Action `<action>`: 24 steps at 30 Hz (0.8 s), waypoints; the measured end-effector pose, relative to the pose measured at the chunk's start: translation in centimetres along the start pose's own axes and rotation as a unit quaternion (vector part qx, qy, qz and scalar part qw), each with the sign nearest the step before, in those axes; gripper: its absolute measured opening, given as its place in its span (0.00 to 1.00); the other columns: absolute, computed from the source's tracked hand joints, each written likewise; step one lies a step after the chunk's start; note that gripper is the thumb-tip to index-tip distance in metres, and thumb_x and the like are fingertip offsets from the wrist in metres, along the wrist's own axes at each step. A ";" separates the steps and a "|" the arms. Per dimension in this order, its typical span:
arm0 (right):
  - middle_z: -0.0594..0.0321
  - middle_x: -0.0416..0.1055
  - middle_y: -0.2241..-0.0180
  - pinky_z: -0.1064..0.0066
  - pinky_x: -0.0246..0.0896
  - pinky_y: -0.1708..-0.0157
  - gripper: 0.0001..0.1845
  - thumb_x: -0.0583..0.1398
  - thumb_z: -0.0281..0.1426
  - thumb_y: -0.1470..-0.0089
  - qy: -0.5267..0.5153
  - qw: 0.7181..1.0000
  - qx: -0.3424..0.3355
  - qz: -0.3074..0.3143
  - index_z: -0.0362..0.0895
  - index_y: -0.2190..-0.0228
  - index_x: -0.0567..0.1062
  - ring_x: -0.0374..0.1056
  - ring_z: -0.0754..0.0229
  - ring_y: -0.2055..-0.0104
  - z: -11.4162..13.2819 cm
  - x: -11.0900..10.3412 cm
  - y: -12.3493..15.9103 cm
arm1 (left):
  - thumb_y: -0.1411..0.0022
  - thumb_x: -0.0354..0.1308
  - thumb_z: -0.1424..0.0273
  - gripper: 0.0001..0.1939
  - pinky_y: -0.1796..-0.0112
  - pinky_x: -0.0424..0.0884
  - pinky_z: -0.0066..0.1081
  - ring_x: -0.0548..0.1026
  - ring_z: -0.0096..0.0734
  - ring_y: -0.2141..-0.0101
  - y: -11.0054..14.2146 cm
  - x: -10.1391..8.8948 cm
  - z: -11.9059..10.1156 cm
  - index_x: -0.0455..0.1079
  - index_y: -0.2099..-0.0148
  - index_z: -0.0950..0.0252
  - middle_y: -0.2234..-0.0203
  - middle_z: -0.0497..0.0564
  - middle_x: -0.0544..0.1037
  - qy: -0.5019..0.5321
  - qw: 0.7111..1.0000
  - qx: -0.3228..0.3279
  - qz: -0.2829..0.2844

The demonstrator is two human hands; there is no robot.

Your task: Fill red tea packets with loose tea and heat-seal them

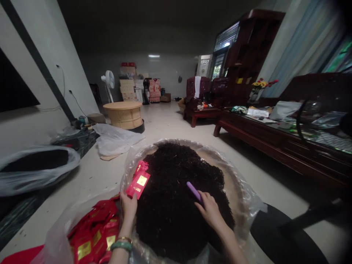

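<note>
My left hand (pixel 128 206) is closed on the lower end of a red packet (pixel 139 184) with a gold label, at the left edge of a heap of dark loose tea leaves (pixel 170 216). More small red packets (pixel 142 165) lie just beyond it, against the heap. My right hand (pixel 211 209) grips a purple rounded, stick-like tool (pixel 193 190) over the middle of the leaves; whether its far end dips into them I cannot tell. The leaves fill a wide round tray (pixel 238 187) lined with clear plastic. Beside my left forearm, a plastic bag (pixel 59 229) holds many red packets (pixel 95 234).
Another plastic bag of dark leaves (pixel 35 161) stands at the left. A plastic sheet (pixel 118 137) and a round wooden table (pixel 122 106) are ahead. A black round base (pixel 286 238) sits right of the tray, near a long dark wooden table (pixel 255 143).
</note>
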State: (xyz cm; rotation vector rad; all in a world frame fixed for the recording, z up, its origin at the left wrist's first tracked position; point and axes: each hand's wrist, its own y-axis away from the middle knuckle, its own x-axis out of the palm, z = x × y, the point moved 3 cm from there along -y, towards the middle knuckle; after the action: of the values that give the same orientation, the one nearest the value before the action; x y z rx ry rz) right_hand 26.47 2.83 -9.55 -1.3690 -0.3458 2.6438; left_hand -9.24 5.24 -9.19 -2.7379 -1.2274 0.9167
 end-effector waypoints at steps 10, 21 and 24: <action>0.52 0.70 0.62 0.61 0.65 0.60 0.18 0.53 0.38 0.45 -0.035 0.990 0.037 -0.129 0.43 0.58 0.76 0.68 0.51 0.62 -2.0 -3.4 -1.2 | 0.38 0.48 0.65 0.23 0.48 0.63 0.47 0.67 0.53 0.46 6.4 1.5 -0.2 0.62 0.43 0.70 0.50 0.65 0.71 -0.202 0.951 0.137 0.191; 0.46 0.72 0.52 0.54 0.56 0.46 0.24 0.50 0.37 0.45 -0.012 0.994 0.093 -0.052 0.37 0.53 0.74 0.65 0.46 0.48 -4.9 -2.2 -1.2 | 0.38 0.46 0.57 0.34 0.48 0.60 0.52 0.62 0.63 0.43 4.9 3.5 -0.3 0.54 0.37 0.73 0.41 0.74 0.60 -0.239 0.947 0.024 0.215; 0.39 0.65 0.46 0.52 0.53 0.44 0.32 0.50 0.41 0.44 -0.012 0.990 0.139 -0.033 0.31 0.46 0.67 0.59 0.42 0.41 -5.0 -0.9 -1.3 | 0.38 0.45 0.56 0.35 0.46 0.57 0.52 0.60 0.63 0.41 3.8 4.2 -0.8 0.52 0.36 0.75 0.43 0.75 0.63 -0.235 0.949 -0.002 0.208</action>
State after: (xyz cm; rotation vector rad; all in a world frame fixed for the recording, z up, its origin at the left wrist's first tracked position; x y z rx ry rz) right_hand 31.11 4.60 -11.29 -1.2177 -0.0209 2.5380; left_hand -4.01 5.63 -11.53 -2.9359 -0.6657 1.6820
